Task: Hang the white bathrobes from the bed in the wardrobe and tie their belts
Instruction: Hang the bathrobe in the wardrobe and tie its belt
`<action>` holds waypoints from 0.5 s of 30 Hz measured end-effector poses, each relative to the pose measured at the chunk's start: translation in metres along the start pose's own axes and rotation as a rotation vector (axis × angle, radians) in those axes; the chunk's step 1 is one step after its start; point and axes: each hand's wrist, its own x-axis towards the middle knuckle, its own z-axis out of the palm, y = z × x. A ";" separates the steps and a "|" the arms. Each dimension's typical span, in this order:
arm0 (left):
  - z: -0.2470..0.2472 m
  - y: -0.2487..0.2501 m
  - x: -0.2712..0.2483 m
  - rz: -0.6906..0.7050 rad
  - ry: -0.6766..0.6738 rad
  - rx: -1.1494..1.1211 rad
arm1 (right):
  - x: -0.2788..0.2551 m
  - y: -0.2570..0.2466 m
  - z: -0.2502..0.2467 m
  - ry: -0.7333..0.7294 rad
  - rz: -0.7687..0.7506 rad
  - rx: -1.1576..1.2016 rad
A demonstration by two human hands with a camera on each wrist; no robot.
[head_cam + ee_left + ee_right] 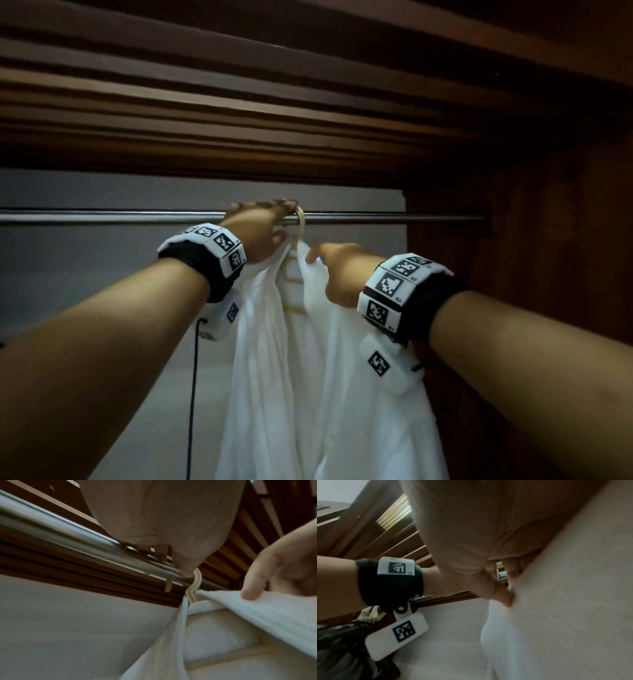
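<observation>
A white bathrobe (308, 383) hangs on a cream plastic hanger (300, 222) whose hook sits over the metal wardrobe rail (102, 216). My left hand (270, 214) is up at the rail, its fingers curled over the bar and its thumb against the hanger hook (197, 577). Just right of the hook, my right hand (320, 257) pinches the bathrobe's collar edge. In the left wrist view its thumb presses on the bathrobe (257, 615) collar. The bathrobe (565, 608) fills the right wrist view beside my right hand (501, 572). No belt is in sight.
The wardrobe's dark wooden side wall (534, 274) stands close on the right, and a slatted wooden top (239, 102) lies above. A grey back wall (85, 281) runs behind the rail, which is bare to the left. A black cable (193, 377) hangs from my left wrist.
</observation>
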 end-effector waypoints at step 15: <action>0.047 0.167 0.097 0.038 -0.199 -0.050 | -0.005 0.173 -0.018 -0.118 0.310 -0.162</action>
